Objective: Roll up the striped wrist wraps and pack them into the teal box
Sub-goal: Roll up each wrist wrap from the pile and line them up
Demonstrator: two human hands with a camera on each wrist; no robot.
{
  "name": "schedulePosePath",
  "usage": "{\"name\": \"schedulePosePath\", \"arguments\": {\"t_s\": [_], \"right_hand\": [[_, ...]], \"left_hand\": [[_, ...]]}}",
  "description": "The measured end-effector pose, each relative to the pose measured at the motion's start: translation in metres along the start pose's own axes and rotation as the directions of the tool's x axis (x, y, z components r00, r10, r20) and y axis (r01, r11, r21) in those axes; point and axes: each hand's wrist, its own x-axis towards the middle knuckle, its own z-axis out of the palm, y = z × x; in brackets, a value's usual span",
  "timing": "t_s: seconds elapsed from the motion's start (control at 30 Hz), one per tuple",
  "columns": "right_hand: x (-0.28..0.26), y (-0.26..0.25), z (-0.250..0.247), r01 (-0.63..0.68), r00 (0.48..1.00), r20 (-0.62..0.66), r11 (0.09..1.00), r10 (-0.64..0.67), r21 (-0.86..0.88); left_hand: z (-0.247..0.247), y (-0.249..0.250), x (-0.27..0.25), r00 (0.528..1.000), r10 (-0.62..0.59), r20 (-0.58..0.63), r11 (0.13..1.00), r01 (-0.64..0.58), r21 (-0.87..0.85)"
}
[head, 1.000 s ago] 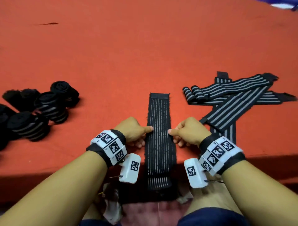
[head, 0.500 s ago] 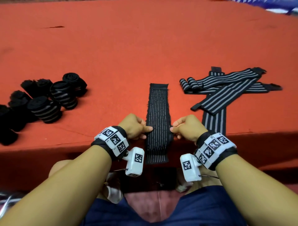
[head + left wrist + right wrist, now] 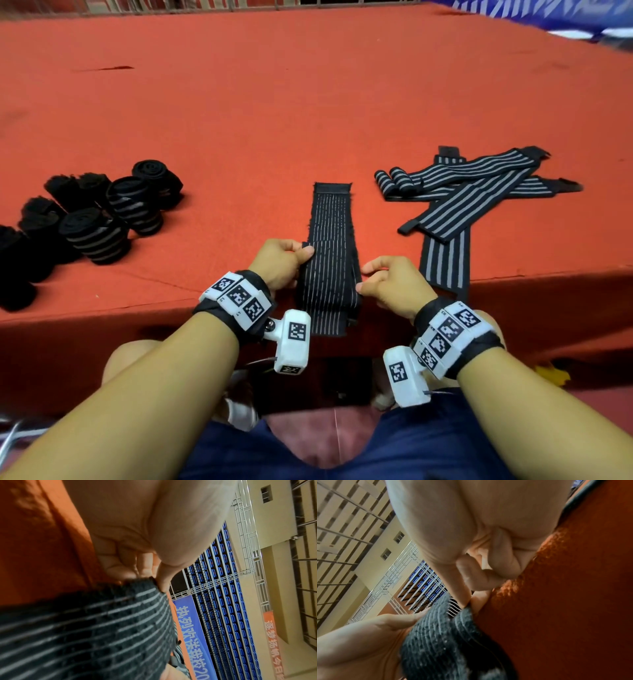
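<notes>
Orange-red felt covers the counter [image 3: 308, 102], and a black wrist wrap [image 3: 330, 260] with thin grey stripes lies along it toward the person, its near end hanging over the front edge. The left hand [image 3: 279, 263] pinches the wrap's left edge between thumb and curled fingers [image 3: 123, 566]; the left wrist view shows the thumb tip pressed on the fabric's corner, while the fingertips beneath are partly hidden by the cloth. The right hand [image 3: 390, 286] pinches the right edge in the same way, thumb on top, fingers [image 3: 481, 580] curled under it; the right wrist view blurs the wrap into a dark fuzzy mass. To the right lies a heap of flat striped wraps [image 3: 469, 195], crossed over one another, one hanging off the counter's front edge. To the left stands a cluster of rolled wraps [image 3: 102, 219]; the ones farthest left are cut off by the frame and too dark to count. No teal box shows in any view. Below the counter, the dark space between the knees is hard to make out.
</notes>
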Motion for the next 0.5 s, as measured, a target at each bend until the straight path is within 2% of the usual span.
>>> {"name": "schedulePosePath", "arguments": {"t_s": [0.2,0.5], "right_hand": [[-0.014,0.009,0.006,-0.008,1.0,0.019,0.994,0.006,0.11],[-0.022,0.018,0.009,0.035,0.999,0.013,0.997,-0.036,0.065]], "left_hand": [[0.01,-0.006,-0.004,0.999,0.026,-0.046,0.997,-0.03,-0.07],[0.014,-0.019,-0.008,0.998,0.04,-0.05,0.996,-0.044,-0.08]]}}
